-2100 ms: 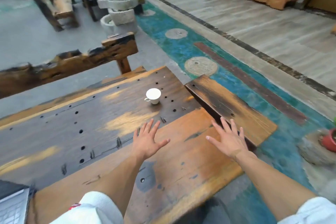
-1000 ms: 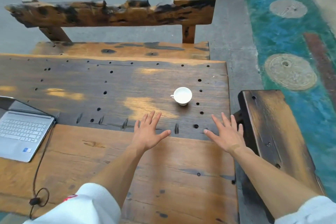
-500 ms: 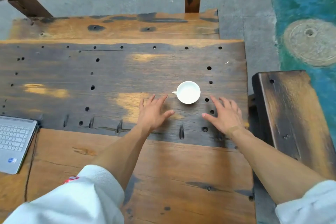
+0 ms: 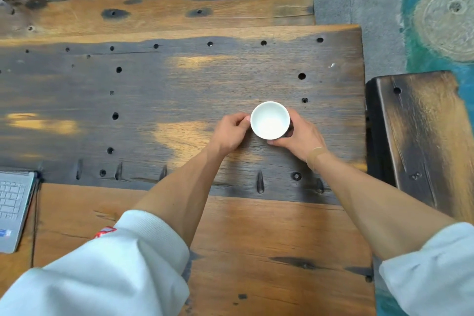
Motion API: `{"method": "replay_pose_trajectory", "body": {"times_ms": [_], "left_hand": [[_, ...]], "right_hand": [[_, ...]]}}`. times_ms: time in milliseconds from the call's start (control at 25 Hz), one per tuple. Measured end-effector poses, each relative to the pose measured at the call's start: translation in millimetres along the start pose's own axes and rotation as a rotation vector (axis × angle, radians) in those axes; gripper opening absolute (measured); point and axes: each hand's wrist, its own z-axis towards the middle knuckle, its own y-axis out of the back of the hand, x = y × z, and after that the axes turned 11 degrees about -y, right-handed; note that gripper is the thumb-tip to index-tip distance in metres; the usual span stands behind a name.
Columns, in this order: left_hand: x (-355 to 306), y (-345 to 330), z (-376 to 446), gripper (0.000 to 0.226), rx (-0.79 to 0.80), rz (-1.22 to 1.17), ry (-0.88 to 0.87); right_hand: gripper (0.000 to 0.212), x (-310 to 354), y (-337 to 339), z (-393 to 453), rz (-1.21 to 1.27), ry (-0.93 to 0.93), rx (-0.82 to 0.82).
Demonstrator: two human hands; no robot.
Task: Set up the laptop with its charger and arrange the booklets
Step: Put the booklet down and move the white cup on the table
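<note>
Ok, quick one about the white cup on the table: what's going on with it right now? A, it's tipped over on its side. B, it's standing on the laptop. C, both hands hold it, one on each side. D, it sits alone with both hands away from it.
C: the left hand and right hand curl round opposite sides of the upright white cup, on the dark wooden table.
</note>
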Motion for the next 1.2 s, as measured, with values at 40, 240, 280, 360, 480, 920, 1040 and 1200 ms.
{"method": "replay_pose_trajectory", "body": {"times_ms": [40,240,280,360,480,920,1040,1200], "left_hand": [[-1.4,-0.3,-2.0,0.024,-0.009,-0.02,-0.002],[-19.2,-1.7,-30.4,0.024,-0.02,-0.088,-0.04],[-23.6,-1.0,-40.0,0.023,-0.023,-0.097,-0.054],[-29.4,0.1,-58.7,0.022,-0.028,-0.1,-0.083],[-35.4,1.8,-93.8,0.021,-0.021,-0.095,-0.117],[-19.1,-27.2,-252.9,0.01,0.069,-0.136,-0.229],[-7.9,-42.4,-282.5,0.009,0.114,-0.168,-0.243],[4.0,-64.7,-314.9,0.011,0.188,-0.119,-0.224]], "right_hand": [[0.085,0.2,0.0,-3.2,0.006,0.008,-0.009],[0.079,-1.0,10.6,-37.9,0.01,0.026,-0.052],[0.077,-0.6,13.5,-49.2,0.007,0.03,-0.066],[0.075,-0.7,18.3,-72.5,-0.011,0.04,-0.097],[0.076,-4.5,20.6,-113.0,-0.058,0.054,-0.139],[0.076,-53.1,-1.7,-284.3,-0.184,0.083,-0.224],[0.076,-72.5,-11.0,-317.0,-0.188,0.035,-0.215],[0.081,-102.8,-19.2,-351.2,-0.203,-0.039,-0.173]]}}
